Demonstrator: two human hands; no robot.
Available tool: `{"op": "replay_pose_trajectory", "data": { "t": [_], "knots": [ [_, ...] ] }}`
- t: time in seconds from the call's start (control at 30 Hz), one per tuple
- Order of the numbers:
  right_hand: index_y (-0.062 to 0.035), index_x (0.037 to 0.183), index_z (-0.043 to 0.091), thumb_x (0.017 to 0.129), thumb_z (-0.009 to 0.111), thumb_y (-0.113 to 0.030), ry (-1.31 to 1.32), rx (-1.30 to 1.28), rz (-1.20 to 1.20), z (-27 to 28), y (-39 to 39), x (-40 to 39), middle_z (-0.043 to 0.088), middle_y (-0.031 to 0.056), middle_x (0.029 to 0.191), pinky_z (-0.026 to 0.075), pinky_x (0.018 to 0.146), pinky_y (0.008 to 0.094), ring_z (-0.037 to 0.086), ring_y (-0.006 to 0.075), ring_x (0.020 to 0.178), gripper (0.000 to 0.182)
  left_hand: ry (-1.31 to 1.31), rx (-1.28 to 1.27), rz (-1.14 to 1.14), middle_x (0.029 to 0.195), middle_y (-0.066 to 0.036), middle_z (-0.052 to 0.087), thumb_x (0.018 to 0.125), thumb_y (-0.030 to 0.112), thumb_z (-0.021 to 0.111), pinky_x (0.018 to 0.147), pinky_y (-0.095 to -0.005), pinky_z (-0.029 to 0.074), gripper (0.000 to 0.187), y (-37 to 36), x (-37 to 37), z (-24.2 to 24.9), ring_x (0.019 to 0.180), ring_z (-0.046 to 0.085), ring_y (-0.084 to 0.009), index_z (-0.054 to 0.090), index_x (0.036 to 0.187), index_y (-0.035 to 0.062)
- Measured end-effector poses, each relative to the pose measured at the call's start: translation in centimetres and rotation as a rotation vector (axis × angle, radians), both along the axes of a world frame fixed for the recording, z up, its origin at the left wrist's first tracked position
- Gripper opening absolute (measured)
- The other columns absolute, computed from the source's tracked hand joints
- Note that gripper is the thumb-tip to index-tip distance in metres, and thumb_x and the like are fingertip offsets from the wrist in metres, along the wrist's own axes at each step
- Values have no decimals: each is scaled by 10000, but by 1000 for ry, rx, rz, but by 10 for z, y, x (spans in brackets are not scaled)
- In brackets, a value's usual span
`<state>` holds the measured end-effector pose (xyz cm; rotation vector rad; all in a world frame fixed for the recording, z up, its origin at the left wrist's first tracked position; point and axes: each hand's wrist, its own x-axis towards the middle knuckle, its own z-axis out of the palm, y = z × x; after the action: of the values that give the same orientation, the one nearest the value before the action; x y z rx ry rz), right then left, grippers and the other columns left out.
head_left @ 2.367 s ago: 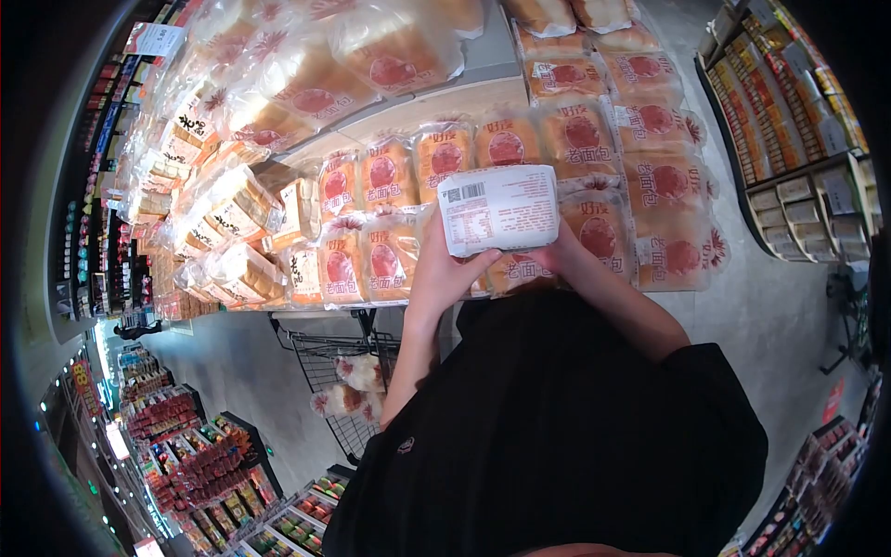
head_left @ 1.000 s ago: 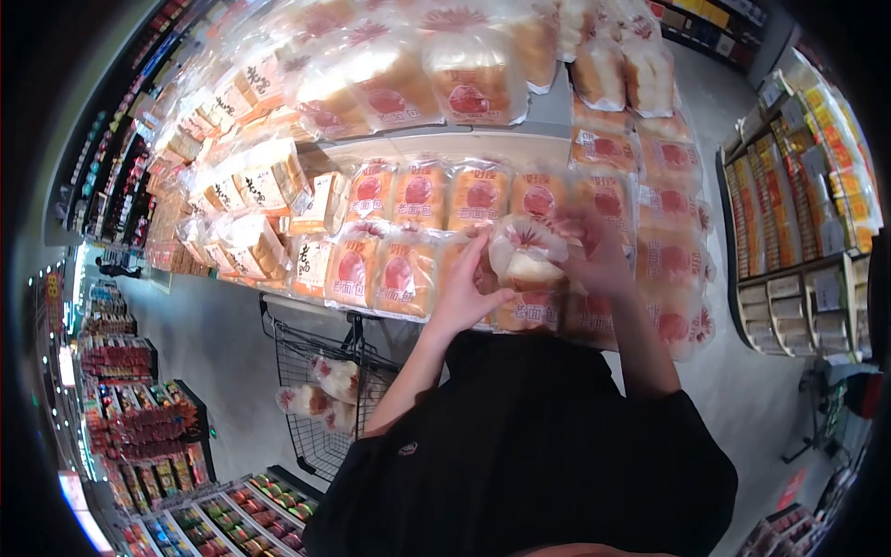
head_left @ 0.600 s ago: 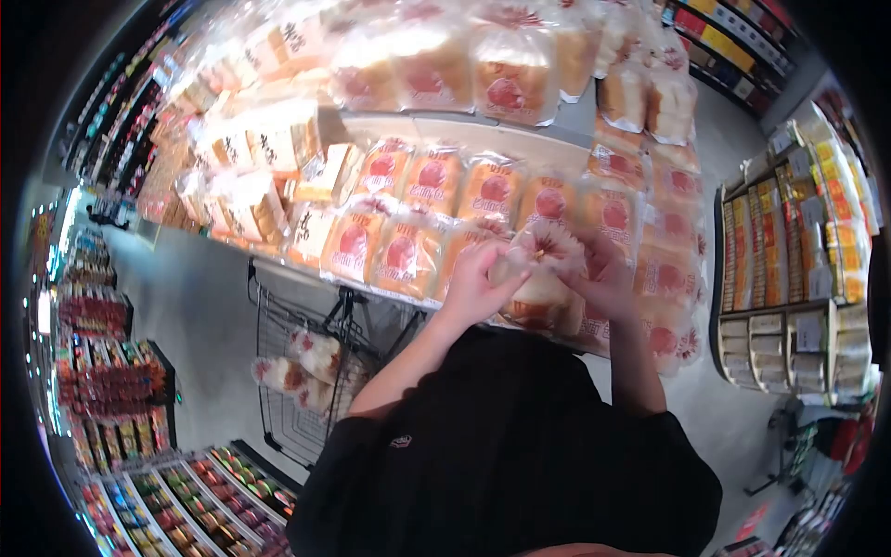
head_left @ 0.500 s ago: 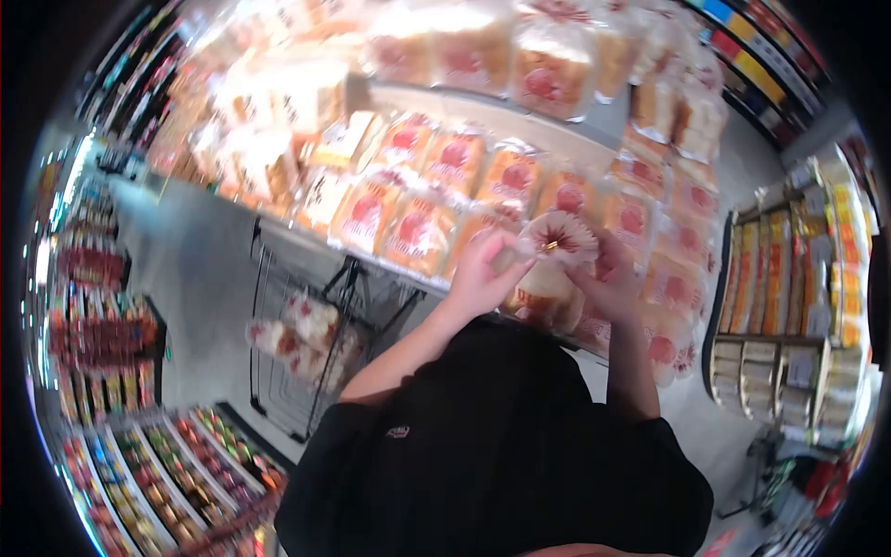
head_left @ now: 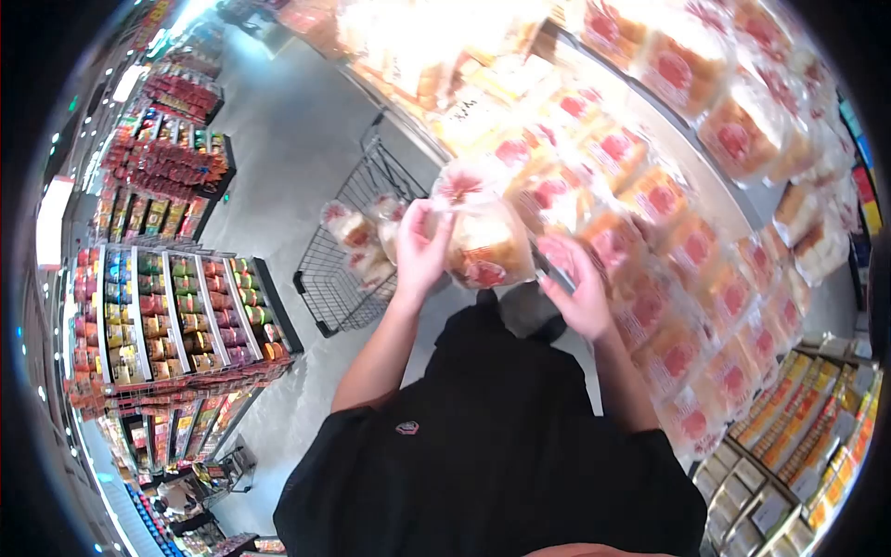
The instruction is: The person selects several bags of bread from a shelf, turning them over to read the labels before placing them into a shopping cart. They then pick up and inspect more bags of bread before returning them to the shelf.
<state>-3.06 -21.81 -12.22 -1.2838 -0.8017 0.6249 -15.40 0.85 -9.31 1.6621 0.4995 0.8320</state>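
My left hand is closed on the gathered neck of a clear bag of bread with a red print. The bag hangs in front of my body, between the display and the cart. To the right of the bag, my right hand is open, its fingers and thumb apart and nothing between them. Several similar bread bags lie in rows on the display beside my right hand. Left of my left hand, other bread bags lie in the wire shopping cart.
A raised back tier of the display carries more bagged bread. To the left stands a shelf unit of colourful packets, with grey floor beyond the cart. Another stocked shelf is at the lower right.
My view and body have turned left toward the cart. The bread bag has come off the display in my left hand. My right hand has let go of the bag's top and opened.
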Motion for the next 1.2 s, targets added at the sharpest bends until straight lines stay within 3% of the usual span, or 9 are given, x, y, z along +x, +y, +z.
{"op": "replay_pose_trajectory", "data": {
  "t": [0.1,0.17,0.43,0.57,0.7,0.83,0.93,1.07,1.2],
  "knots": [
    [-5,1362,394,904,595,-15,266,-15,71,-22,24,-25,587,97,1202,438,923,289,571,153,1083,500,-28,-115,106,946,-5,603,928,63,611,830,-235,449,76,60,-25,10,917,543,-66,559,978,38],
    [-3,1337,413,922,583,-36,352,-83,79,-43,34,-38,609,106,1137,447,896,273,587,143,1025,450,-13,13,154,943,-9,611,925,66,614,828,-235,444,76,104,-40,6,897,548,-74,565,974,36],
    [-14,1339,426,937,600,-116,356,-392,-43,-65,84,-83,639,112,1088,460,872,270,599,138,978,450,40,299,380,839,-46,614,903,167,649,751,-246,449,180,281,-71,-62,800,542,-95,576,931,5],
    [-44,1368,404,951,589,-156,323,-448,-133,-66,108,-115,643,92,1104,459,843,266,599,140,963,469,135,363,446,831,-107,633,874,215,671,746,-306,474,245,345,-71,-102,778,592,-178,577,945,0],
    [-49,1397,361,944,604,-184,352,-492,-231,-74,126,-148,632,96,1132,459,843,271,603,151,973,531,232,390,413,862,-155,646,857,198,670,768,-356,484,236,385,-70,-139,801,620,-282,583,951,0],
    [-15,1411,316,933,621,-127,468,-447,-347,-73,144,-175,632,131,1104,458,906,288,595,152,997,578,290,337,370,884,-166,646,853,218,671,771,-360,483,245,413,-80,-197,811,619,-301,586,947,8],
    [-14,1415,307,922,637,-132,463,-486,-392,-74,154,-187,625,121,1103,469,857,281,596,150,984,605,339,287,359,906,-177,647,856,269,671,784,-370,481,291,426,-88,-235,836,621,-312,594,968,12],
    [-51,1419,324,918,648,-169,420,-519,-437,-81,161,-196,637,96,1052,474,789,277,596,137,920,608,682,379,230,1056,-221,626,851,331,671,900,-437,456,426,442,-108,-301,1006,592,-373,601,1095,-10],
    [-67,1413,346,911,660,-207,421,-506,-441,-113,153,-197,634,83,1005,477,761,281,597,134,869,608,522,474,362,1146,-236,578,814,174,667,973,-446,408,450,404,-119,-280,1092,534,-402,541,1197,-27]
  ]
}}
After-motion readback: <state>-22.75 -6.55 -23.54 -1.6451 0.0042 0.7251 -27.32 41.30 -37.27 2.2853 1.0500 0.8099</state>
